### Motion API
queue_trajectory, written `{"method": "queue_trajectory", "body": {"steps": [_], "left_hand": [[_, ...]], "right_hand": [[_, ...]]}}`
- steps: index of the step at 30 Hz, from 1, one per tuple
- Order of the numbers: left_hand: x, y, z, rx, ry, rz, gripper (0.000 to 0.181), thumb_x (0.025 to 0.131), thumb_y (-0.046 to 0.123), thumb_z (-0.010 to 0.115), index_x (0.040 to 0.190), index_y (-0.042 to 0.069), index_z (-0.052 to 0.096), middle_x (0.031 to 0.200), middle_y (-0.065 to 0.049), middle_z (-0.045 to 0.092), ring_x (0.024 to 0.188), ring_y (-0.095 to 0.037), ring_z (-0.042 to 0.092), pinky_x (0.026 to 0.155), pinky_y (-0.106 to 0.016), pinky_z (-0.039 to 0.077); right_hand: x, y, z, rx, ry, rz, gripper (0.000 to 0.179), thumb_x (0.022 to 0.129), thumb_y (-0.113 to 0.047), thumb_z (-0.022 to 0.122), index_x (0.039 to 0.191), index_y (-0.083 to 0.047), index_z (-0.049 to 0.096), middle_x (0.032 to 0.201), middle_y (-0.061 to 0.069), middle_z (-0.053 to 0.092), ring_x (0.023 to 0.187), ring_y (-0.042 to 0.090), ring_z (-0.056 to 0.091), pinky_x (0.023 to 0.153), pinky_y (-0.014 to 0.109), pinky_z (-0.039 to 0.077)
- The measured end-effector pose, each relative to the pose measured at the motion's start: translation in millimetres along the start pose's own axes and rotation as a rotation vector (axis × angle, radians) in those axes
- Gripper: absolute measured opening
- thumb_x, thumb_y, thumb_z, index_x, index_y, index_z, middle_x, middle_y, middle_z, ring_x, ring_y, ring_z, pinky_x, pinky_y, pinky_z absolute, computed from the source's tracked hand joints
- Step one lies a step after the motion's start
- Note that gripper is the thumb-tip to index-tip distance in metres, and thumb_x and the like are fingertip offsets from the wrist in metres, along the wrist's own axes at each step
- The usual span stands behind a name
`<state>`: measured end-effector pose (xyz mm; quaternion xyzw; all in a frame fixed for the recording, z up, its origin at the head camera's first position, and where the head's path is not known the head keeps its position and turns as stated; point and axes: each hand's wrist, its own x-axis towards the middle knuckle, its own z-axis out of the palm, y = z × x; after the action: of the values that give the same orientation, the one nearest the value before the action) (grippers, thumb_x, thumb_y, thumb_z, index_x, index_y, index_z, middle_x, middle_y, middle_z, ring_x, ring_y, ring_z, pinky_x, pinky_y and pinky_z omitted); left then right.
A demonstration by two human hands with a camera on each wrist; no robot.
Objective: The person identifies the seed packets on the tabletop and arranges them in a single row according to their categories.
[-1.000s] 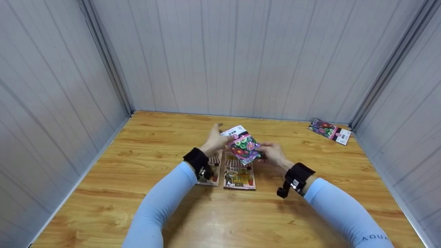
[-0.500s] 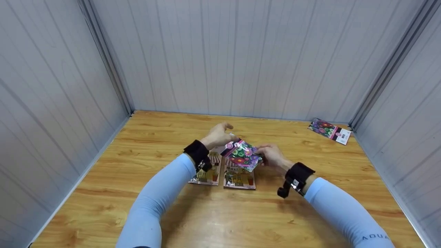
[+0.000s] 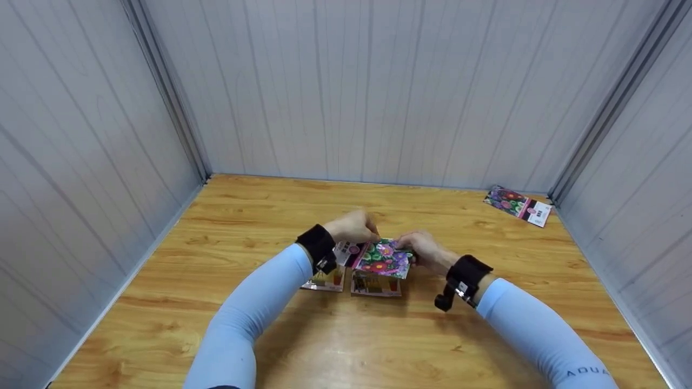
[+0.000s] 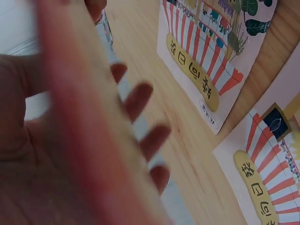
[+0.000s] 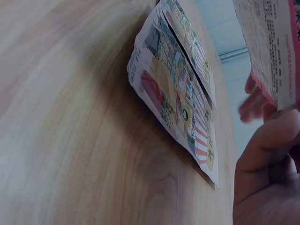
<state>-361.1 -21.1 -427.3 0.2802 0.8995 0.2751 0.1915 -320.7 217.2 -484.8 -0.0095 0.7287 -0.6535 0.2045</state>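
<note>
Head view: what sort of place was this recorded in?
Probably a small enclosed work booth: pale panelled walls stand on three sides, grey strips run up the corners, and a wood-grain tabletop lies between them.

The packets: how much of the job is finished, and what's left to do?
Looks done: two striped packets lie side by side on the table. In hand: the right hand holds a flower packet above them. Probably left: the other flower packet, lying by the back right corner with no hand on it.
</note>
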Motion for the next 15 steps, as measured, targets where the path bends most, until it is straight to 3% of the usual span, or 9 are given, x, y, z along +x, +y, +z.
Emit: {"method": "queue_trajectory", "body": {"steps": [3, 7, 11, 15], "left_hand": [[-0.9, -1.7, 0.1, 0.018, -0.014, 0.03, 0.029, 0.109, 0.02, 0.07, 0.129, 0.004, 0.083, 0.128, -0.017, 0.084, 0.108, -0.024, 0.077, 0.1, -0.035, 0.063], [-3.0, -4.8, 1.6, -0.018, -0.013, 0.032, 0.027, 0.107, 0.019, 0.073, 0.128, 0.004, 0.083, 0.126, -0.017, 0.084, 0.095, -0.015, 0.073, 0.091, -0.027, 0.062], [-3.9, -6.8, 5.1, -0.055, -0.046, 0.043, 0.027, 0.106, 0.018, 0.073, 0.125, 0.002, 0.083, 0.119, -0.018, 0.085, 0.081, -0.008, 0.068, 0.077, -0.019, 0.057], [-3.3, -8.3, 9.5, -0.117, -0.08, 0.049, 0.023, 0.106, 0.015, 0.073, 0.12, -0.001, 0.082, 0.101, -0.006, 0.081, 0.078, -0.006, 0.064, 0.071, -0.017, 0.051]], "right_hand": [[0.5, -2, -3, -0.035, 0.012, -0.002, 0.019, 0.096, -0.008, 0.063, 0.098, -0.009, 0.081, 0.075, -0.006, 0.073, 0.055, 0.004, 0.053, 0.052, 0.02, 0.043], [2.1, -4, -6, -0.033, 0.016, -0.013, 0.019, 0.096, -0.009, 0.066, 0.102, -0.006, 0.084, 0.078, -0.005, 0.077, 0.062, 0.005, 0.065, 0.058, 0.021, 0.055], [2.8, -4, -8, -0.011, -0.001, -0.015, 0.016, 0.097, -0.008, 0.068, 0.092, -0.009, 0.083, 0.08, -0.004, 0.078, 0.07, 0.009, 0.071, 0.067, 0.023, 0.062], [3.1, -3, -11, -0.011, -0.023, -0.008, 0.018, 0.095, -0.007, 0.067, 0.082, -0.014, 0.077, 0.079, -0.005, 0.075, 0.071, 0.009, 0.071, 0.069, 0.023, 0.062]]}}
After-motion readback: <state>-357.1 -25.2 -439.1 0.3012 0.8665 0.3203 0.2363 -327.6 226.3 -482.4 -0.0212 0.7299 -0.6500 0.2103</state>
